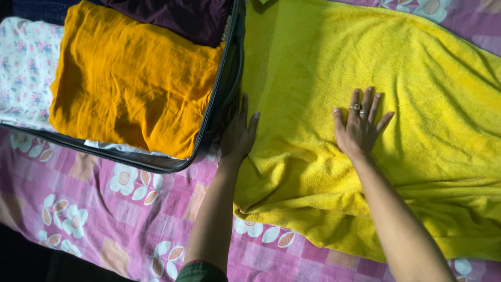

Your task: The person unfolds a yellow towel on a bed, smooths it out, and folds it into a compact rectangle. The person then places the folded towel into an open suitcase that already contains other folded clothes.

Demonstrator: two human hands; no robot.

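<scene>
A large yellow towel point(417, 83) lies spread over the right side of the bed. My right hand point(360, 125) rests flat on it with fingers apart and rings on two fingers. At the towel's left edge, my left hand point(239, 133) lies flat with fingers together, between the towel and the open suitcase point(216, 99). Neither hand grips anything. Inside the suitcase lie an orange folded cloth point(130, 78), a white floral cloth point(26, 62) and a dark maroon cloth point(177, 18).
A pink bedsheet with white flower prints point(104, 198) covers the bed under everything. The bed's near edge drops into dark floor at the lower left point(21, 261). The suitcase's dark zip rim point(104, 154) runs along its near side.
</scene>
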